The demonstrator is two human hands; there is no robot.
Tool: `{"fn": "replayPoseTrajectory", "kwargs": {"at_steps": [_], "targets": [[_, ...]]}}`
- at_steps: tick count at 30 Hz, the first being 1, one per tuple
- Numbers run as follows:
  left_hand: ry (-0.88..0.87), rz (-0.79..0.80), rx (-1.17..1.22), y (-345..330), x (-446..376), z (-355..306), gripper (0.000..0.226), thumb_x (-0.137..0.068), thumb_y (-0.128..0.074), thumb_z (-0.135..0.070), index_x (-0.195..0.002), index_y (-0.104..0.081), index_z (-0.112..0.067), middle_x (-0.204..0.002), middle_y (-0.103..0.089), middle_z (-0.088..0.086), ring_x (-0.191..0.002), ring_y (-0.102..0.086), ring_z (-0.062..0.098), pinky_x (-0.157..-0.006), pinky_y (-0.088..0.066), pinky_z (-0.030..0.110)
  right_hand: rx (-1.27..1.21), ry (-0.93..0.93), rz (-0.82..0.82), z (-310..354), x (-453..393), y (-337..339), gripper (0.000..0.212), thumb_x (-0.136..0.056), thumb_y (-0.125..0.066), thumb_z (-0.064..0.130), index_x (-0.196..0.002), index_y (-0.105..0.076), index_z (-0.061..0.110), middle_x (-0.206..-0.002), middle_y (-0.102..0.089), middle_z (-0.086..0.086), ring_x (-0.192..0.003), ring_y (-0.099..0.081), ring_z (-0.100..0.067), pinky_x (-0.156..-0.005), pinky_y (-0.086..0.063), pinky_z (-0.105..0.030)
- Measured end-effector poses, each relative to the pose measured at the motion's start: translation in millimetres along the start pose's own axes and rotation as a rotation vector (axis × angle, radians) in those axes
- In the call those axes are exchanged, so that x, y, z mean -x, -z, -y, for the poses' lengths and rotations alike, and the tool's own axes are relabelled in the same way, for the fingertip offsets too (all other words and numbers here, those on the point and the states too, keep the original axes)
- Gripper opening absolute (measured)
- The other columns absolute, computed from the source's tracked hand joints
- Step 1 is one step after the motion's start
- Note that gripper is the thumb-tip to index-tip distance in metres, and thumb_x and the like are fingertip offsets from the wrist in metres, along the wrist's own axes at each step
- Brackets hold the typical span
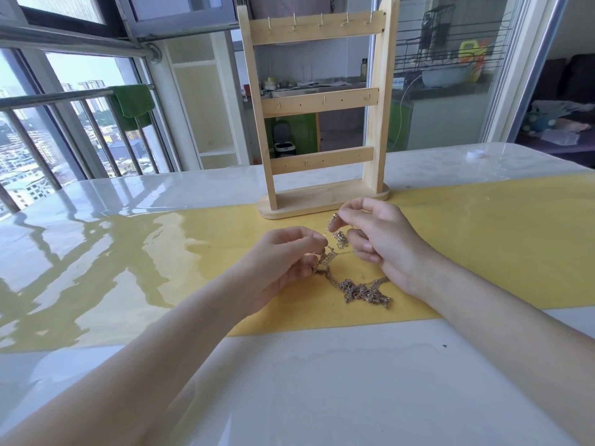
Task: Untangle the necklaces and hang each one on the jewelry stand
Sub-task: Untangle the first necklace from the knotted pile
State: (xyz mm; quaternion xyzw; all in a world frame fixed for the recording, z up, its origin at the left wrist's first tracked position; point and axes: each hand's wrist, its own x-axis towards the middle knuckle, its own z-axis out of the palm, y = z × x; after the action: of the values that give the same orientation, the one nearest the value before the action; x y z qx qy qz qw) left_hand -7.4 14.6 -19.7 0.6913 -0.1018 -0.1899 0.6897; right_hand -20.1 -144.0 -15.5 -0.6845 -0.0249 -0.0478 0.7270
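A tangle of thin gold-coloured necklaces lies on the yellow runner, with strands rising up between my hands. My left hand pinches a chain at its fingertips just above the table. My right hand pinches another strand a little higher and to the right. A short stretch of chain runs taut between the two hands. The wooden jewelry stand stands upright just behind my hands, with three crossbars carrying small hooks. No necklace hangs on any hook.
The glossy white table carries a yellow runner across its middle. A small white cap sits at the far right edge. A window railing with a green towel is at the left, beyond the table.
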Motion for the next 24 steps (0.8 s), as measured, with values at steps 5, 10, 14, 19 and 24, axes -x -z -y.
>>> {"fn": "replayPoseTrajectory", "kwargs": {"at_steps": [5,10,14,19,24], "targets": [[-0.014,-0.041,0.015,-1,-1,0,0.012,-0.09,-0.059,-0.009,-0.079,-0.06,-0.013,-0.075,-0.06,0.001,-0.056,-0.049,0.008,-0.049,-0.042,0.015,-0.094,-0.008,0.013,0,-2,2,0.013,-0.092,-0.051,-0.002,-0.089,-0.053,0.01,-0.073,-0.064,-0.003,-0.036,-0.021,-0.005,-0.033,-0.017,-0.015],[-0.071,-0.043,0.081,0,-2,0,0.013,-0.091,-0.058,-0.011,-0.079,-0.06,-0.014,-0.07,-0.057,-0.001,-0.058,-0.049,0.008,-0.054,-0.045,0.016,-0.006,0.008,0.024,-2,-2,2,0.027,-0.093,-0.048,-0.003,-0.076,-0.063,0.013,-0.072,-0.058,0.0,-0.037,-0.034,-0.004,-0.036,-0.022,-0.016],[-0.101,-0.033,0.16,2,-3,-1,0.009,-0.092,-0.057,-0.012,-0.085,-0.059,-0.009,-0.067,-0.055,0.001,-0.054,-0.05,0.011,-0.058,-0.048,0.017,0.104,-0.017,0.058,-5,-1,-1,0.029,-0.09,-0.048,-0.007,-0.073,-0.067,0.009,-0.073,-0.062,0.0,-0.054,-0.05,-0.009,-0.038,-0.033,-0.019],[-0.119,-0.098,0.226,5,-4,-2,0.006,-0.092,-0.058,-0.011,-0.088,-0.059,-0.007,-0.071,-0.061,0.003,-0.054,-0.056,0.012,-0.059,-0.052,0.017,0.017,-0.04,0.147,-5,-2,-1,0.012,-0.083,-0.067,0.021,-0.085,-0.072,0.011,-0.09,-0.069,0.004,-0.083,-0.057,-0.009,-0.063,-0.05,-0.024],[-0.125,-0.073,0.234,1,-3,-1,0.006,-0.091,-0.058,-0.01,-0.086,-0.059,-0.006,-0.07,-0.061,0.004,-0.057,-0.058,0.012,-0.062,-0.053,0.017,0.061,0.002,0.071,-10,-5,1,0.007,-0.081,-0.07,0.014,-0.083,-0.068,0.007,-0.081,-0.065,0.001,-0.08,-0.057,-0.011,-0.068,-0.045,-0.022]]}}
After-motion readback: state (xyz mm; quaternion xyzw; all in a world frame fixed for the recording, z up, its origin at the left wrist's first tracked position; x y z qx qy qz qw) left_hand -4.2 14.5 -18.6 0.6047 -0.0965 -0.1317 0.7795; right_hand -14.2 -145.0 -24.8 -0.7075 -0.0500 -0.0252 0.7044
